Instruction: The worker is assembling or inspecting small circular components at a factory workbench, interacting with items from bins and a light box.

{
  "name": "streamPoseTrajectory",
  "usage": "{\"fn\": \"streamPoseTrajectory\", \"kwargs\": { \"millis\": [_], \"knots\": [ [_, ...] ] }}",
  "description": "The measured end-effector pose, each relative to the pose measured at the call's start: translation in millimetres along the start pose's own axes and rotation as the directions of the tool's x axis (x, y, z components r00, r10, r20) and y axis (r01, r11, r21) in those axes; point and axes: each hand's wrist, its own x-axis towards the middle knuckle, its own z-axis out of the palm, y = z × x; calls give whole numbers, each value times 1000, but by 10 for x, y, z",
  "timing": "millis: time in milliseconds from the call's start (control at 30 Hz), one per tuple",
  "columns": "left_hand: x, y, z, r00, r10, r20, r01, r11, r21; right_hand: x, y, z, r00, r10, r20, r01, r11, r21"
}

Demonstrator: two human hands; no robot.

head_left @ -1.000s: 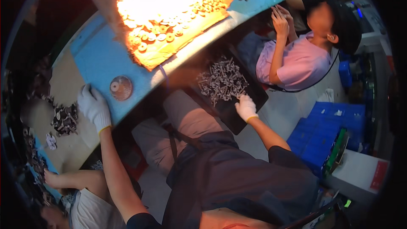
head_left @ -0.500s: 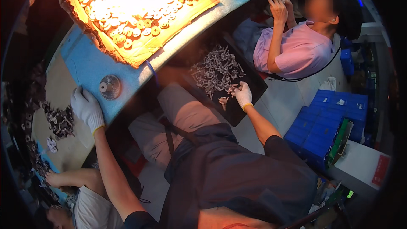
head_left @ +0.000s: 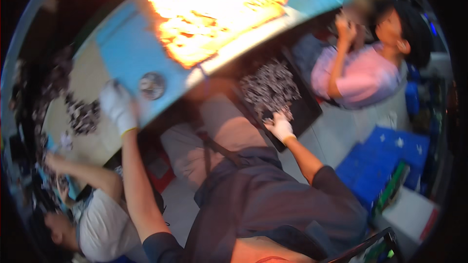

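My left hand (head_left: pixel 118 106), in a white glove with a yellow cuff, lies over the blue and tan tabletop, fingers stretched out though blurred. Just right of it stands a round metal piece (head_left: pixel 152 86), apart from the fingers. Beyond its other side spreads a loose heap of small dark parts (head_left: pixel 84 113). My right hand (head_left: pixel 280 127), also gloved, is at the near edge of a pile of small grey metal parts (head_left: pixel 270 86) in a black tray (head_left: pixel 312 112). Its fingertips touch the parts; blur hides whether they grip any.
A brightly lit box (head_left: pixel 187 51) of small round parts stands on the bench. A person in pink (head_left: pixel 360 75) sits at the right; another in a light shirt (head_left: pixel 105 224) works at the lower left. Blue crates (head_left: pixel 375 160) are stacked at the right.
The whole view has shifted, so the bench and tray appear farther right and blurred. My right hand has moved in against the pile's near edge. The pink-clad person's hand is nearer the head.
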Motion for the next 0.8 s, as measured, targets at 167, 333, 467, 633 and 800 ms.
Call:
{"fn": "streamPoseTrajectory", "kwargs": {
  "millis": [167, 333, 467, 633, 800],
  "knots": [
    [-13, 54, -21, 987, 2, -162, -14, 997, -70, 24, 105, 300, 988, 113, 101, -147, 869, 473],
    [-83, 57, 1, 975, -49, -219, 15, 988, -155, 60, 128, 340, 955, 270, 123, -280, 685, 673],
    [-50, 82, -9, 973, -52, -223, 10, 982, -187, 200, 281, 194, 978, 209, -19, -90, 500, 861],
    [-98, 37, 42, 972, -72, -224, 30, 982, -188, 263, -1264, -1130, 988, -151, 22, 65, 547, 835],
    [-69, 60, 28, 967, -73, -244, 22, 978, -208, 281, -2973, -1706, 853, -521, -29, 334, 501, 798]
  ]
}}
